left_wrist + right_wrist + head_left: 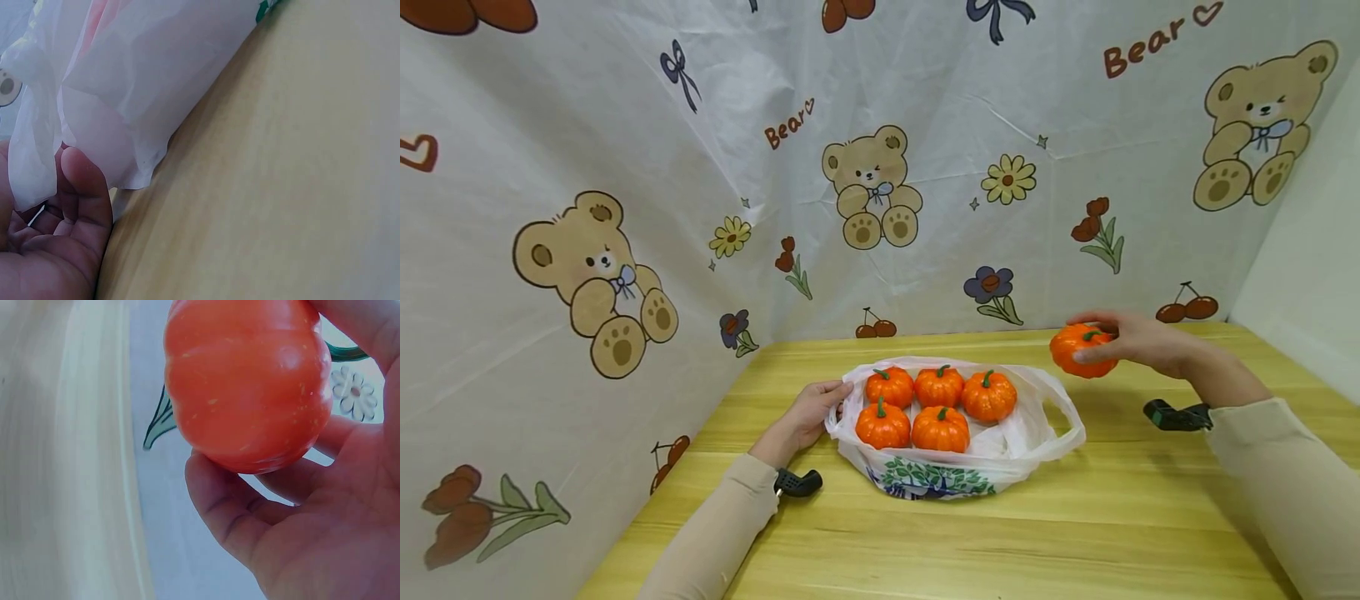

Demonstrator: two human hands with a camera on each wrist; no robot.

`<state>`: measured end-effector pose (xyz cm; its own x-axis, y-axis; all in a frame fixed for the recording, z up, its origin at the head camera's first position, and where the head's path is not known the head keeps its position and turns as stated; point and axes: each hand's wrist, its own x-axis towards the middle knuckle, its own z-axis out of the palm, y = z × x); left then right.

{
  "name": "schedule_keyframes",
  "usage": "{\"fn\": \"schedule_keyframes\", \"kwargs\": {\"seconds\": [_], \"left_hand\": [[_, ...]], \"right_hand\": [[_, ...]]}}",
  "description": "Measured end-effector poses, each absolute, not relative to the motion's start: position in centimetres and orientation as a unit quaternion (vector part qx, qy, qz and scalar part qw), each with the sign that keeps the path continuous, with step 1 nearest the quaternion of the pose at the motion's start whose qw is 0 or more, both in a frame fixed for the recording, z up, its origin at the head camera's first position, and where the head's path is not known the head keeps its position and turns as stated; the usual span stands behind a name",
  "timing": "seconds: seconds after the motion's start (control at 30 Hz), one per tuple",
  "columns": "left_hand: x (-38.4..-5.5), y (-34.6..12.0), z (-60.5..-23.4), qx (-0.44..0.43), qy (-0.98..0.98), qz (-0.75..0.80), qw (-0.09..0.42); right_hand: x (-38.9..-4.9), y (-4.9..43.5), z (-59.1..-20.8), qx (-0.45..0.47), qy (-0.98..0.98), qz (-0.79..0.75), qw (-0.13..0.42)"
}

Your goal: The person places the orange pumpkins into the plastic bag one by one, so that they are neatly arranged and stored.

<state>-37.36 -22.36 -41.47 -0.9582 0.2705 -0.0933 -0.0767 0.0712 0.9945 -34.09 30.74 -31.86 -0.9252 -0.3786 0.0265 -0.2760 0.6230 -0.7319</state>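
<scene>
A white plastic bag [936, 477] with a green and blue print lies spread on the table, its mouth facing up. Several small orange pumpkins [988, 397] with green stems sit inside it, towards its left and middle. My left hand [808, 412] holds the bag's left handle; in the left wrist view, curled fingers [84, 178] go round the handle loop [34, 169]. Beyond the bag's right end, my right hand [1150, 343] grips another orange pumpkin [1078, 352] above the table. Thumb and fingers clasp this pumpkin [250, 387] in the right wrist view.
The bag's right handle [1067, 421] stands out as a loop towards the right. A wood-grain table [880, 542] lies under everything. Behind and to the left hangs a pale sheet [940, 275] printed with bears and flowers, and a white wall [1311, 275] is at the right.
</scene>
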Motion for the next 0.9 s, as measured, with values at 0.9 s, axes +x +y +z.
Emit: {"fn": "schedule_keyframes", "kwargs": {"seconds": [0.9], "left_hand": [[-37.8,-22.4,-41.6,0.059,0.713,0.686,0.133]], "right_hand": [[-31.7,22.7,-29.4,-0.257,0.874,-0.384,0.150]]}}
